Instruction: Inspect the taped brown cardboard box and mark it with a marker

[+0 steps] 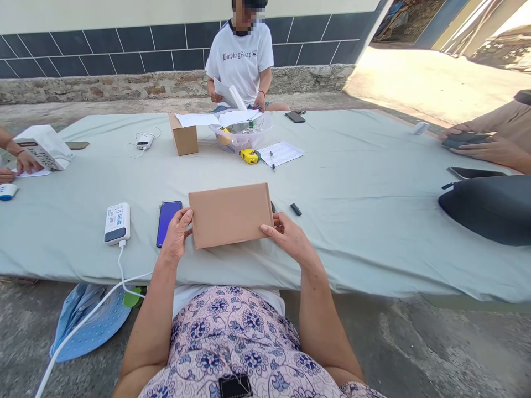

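I hold a flat brown cardboard box [230,214] above the near edge of a pale green mat [352,182]. My left hand [177,233] grips its left end with the thumb on top. My right hand [286,235] grips its right end the same way. Both hands are closed on the box. Just left of my left hand lies a phone with a purple screen [168,222], and further left a white power bank [116,223] with a white cable running down to me.
A small black object [296,209] lies right of the box. Farther on are a brown carton [185,138], a clear bowl [243,135], a yellow tape measure [250,156] and papers [281,153]. A person sits opposite; other people's hands show at left and right edges. A dark bag [489,207] sits right.
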`<state>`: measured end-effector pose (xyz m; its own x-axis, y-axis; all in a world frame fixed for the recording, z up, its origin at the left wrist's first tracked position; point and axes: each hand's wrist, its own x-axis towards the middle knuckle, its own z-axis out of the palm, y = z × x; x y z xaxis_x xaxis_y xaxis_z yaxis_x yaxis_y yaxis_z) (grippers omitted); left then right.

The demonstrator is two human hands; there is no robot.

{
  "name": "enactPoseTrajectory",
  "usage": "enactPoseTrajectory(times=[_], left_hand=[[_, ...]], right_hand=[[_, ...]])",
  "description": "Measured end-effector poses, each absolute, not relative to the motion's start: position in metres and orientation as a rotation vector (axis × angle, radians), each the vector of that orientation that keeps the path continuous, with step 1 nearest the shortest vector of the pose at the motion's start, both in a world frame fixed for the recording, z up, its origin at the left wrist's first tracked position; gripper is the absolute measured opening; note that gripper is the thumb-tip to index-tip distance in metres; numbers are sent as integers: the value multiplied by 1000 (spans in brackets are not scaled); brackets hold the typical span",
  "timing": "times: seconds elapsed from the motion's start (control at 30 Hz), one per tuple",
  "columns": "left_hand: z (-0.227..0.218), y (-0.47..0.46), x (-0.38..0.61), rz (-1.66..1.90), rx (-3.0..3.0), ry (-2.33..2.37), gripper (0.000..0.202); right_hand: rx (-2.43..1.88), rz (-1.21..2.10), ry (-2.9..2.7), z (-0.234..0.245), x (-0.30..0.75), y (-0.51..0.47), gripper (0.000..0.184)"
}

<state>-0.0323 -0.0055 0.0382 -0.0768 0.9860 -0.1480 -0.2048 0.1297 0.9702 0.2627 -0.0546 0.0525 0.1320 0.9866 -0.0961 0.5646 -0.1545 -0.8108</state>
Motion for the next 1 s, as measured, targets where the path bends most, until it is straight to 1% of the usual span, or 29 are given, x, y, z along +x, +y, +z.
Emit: enactPoseTrajectory(times=[0.1, 0.3, 0.5, 0.77, 1.0], left_hand=[[38, -5, -39, 1199, 998, 1186, 66], [34, -7, -49, 1099, 1156, 1069, 83], [32, -9, -51, 1079, 1267, 964, 97], [38, -14, -49, 1011, 1416, 909, 108], [41, -16, -45, 1030, 1472, 942, 101]], right_hand=[[-1792, 872, -1491, 51, 263, -53, 47], [-1782, 851, -1479, 47, 263, -50, 43], [-1775, 879, -1437, 45, 262, -48, 47], [-1742, 881, -1337, 43, 261, -45, 48], [-1708, 897, -1304, 37, 262, -41, 51]])
